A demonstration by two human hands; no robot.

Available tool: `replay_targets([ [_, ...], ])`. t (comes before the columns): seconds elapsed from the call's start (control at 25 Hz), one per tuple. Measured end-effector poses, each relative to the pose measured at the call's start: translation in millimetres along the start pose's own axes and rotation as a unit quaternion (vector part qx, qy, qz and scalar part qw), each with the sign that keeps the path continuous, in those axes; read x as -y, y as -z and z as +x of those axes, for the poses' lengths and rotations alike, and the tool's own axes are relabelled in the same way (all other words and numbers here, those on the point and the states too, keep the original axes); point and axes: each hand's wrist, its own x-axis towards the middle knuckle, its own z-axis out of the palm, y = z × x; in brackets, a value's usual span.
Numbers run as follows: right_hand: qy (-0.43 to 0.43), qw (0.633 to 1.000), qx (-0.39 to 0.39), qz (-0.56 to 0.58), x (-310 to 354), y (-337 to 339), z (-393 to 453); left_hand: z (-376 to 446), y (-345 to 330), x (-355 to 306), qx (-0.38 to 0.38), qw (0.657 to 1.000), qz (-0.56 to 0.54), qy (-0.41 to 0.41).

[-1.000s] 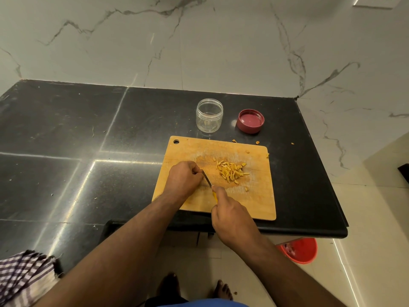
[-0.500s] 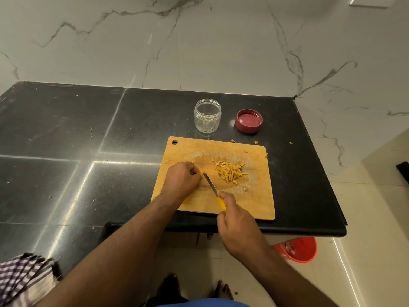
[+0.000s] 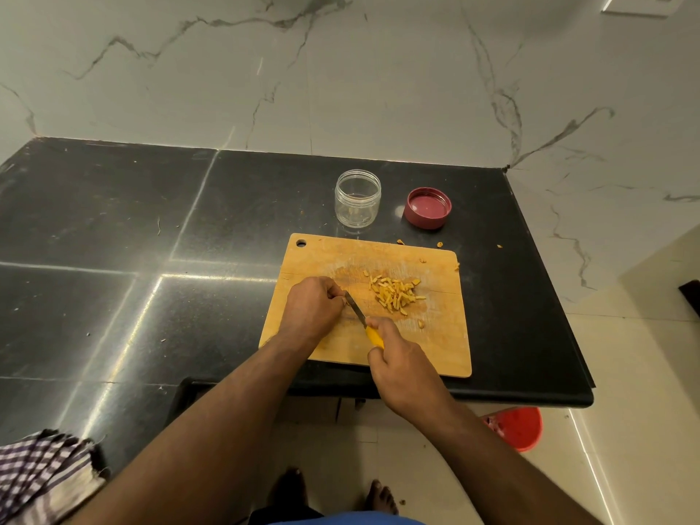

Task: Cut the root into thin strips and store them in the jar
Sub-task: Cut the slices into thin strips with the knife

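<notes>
A wooden cutting board (image 3: 439,346) lies near the counter's front edge. On its middle sits a pile of thin yellow root strips (image 3: 396,293). My left hand (image 3: 312,310) is curled on the board, its fingertips holding down a piece of root that is hidden under them. My right hand (image 3: 397,359) grips the yellow handle of a small knife (image 3: 356,309), whose blade points up-left against my left fingertips. Behind the board stand an empty clear jar (image 3: 357,201) and its red lid (image 3: 428,207), upside down.
The black stone counter (image 3: 151,259) ends at the right, just past the board, against a marble wall. A few root scraps (image 3: 439,244) lie behind the board. A checked cloth (image 3: 34,475) hangs at the lower left. A red bucket (image 3: 517,428) stands on the floor below.
The knife has slid back and forth beside my left fingertips: my right hand drew back toward me, then returned slightly. My left hand and the strip pile stayed put.
</notes>
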Motion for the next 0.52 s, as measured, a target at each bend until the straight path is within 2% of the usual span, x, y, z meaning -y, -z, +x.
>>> replay_targets([
  [0.24,-0.022,1.0,0.001,0.02,-9.6,2.8,-21.6,-0.6,0.8,-0.4,0.002,1.0,-0.002,-0.003],
  [0.52,0.006,1.0,-0.028,0.005,-0.9,-0.6,-11.3,-0.6,-0.1,1.1,0.001,1.0,0.003,-0.006],
])
